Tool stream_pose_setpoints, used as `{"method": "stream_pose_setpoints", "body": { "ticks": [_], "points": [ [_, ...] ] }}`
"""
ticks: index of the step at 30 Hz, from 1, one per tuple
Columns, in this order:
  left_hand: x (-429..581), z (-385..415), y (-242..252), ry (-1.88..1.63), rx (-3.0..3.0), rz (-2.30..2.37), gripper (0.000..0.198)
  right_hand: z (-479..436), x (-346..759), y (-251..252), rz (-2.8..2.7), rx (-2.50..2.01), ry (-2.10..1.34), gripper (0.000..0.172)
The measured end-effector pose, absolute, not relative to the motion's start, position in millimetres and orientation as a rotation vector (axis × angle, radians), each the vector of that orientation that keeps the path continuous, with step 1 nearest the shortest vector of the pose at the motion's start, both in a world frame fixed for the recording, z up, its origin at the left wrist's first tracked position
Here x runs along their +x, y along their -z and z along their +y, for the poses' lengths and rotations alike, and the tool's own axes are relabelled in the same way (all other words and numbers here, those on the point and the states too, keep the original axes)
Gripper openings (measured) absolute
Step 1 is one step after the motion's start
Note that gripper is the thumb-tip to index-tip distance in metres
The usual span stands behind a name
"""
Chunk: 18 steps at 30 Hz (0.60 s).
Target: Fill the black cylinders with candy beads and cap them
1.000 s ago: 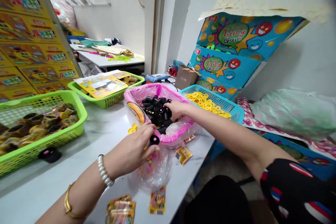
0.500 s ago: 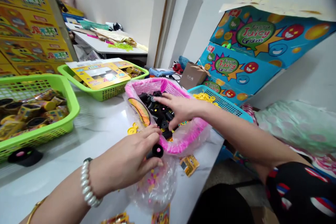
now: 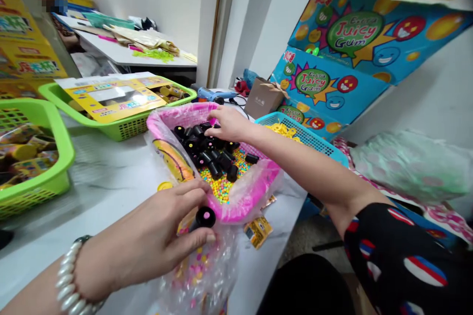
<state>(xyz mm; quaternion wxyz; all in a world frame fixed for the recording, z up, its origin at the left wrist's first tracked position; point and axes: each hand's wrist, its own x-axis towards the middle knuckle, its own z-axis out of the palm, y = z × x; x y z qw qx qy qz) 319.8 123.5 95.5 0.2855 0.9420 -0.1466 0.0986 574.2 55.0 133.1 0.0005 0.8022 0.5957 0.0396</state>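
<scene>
My left hand (image 3: 148,229) is curled round a small black plastic cylinder (image 3: 206,216), its round end with a pink dot facing outward. This hand is at the near left corner of a pink basket (image 3: 251,208) lined with clear plastic. In the basket, black cylinders (image 3: 218,157) lie heaped over tiny multicoloured candy balls (image 3: 221,189). My right hand (image 3: 231,125) reaches over the basket's far side, thumb and fingers closed in a pinch. A bit of bright pink shows at its fingertips; what it belongs to is unclear.
Green baskets (image 3: 68,157) of yellow-wrapped items stand left, one under a flat yellow box (image 3: 118,101). A blue basket (image 3: 325,150) with yellow rings is at the right. Gum cartons (image 3: 314,81) and a blue glue gun (image 3: 218,94) are behind. A gold packet (image 3: 257,231) lies near the table edge.
My right hand has moved to the basket's far side, its fingers closing from spread. Candy balls now show in front of the shifted cylinders. My left hand keeps its black cylinder; the view has turned right.
</scene>
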Motion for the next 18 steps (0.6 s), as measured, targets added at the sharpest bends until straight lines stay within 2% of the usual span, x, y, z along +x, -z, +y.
{"method": "stream_pose_setpoints", "body": {
  "ticks": [4,5,7,12,15,16,18],
  "points": [
    [322.4,126.4,-94.3,-0.160,2.494,-0.428,0.026,15.1,559.2,-142.3,1.840,2.082,0.594,0.019],
    [323.0,126.9,-94.3,-0.166,2.486,-0.434,0.026,7.7,557.7,-139.0,1.835,1.990,0.766,0.019],
    [324.0,127.6,-94.5,-0.174,2.485,-0.442,0.026,1.0,557.9,-129.6,1.862,1.929,0.966,0.028],
    [322.8,129.2,-97.1,-0.148,2.517,-0.444,0.031,25.6,563.2,-115.8,2.120,2.351,0.799,0.048],
    [321.0,129.2,-101.2,-0.129,2.548,-0.410,0.042,45.0,558.1,-117.6,2.254,2.357,0.655,0.057],
    [320.7,128.9,-102.9,-0.126,2.556,-0.400,0.045,47.7,555.7,-118.7,2.272,2.328,0.611,0.057],
    [320.5,128.2,-106.1,-0.114,2.579,-0.383,0.047,44.4,552.6,-120.5,2.256,2.275,0.571,0.046]
  ]
}}
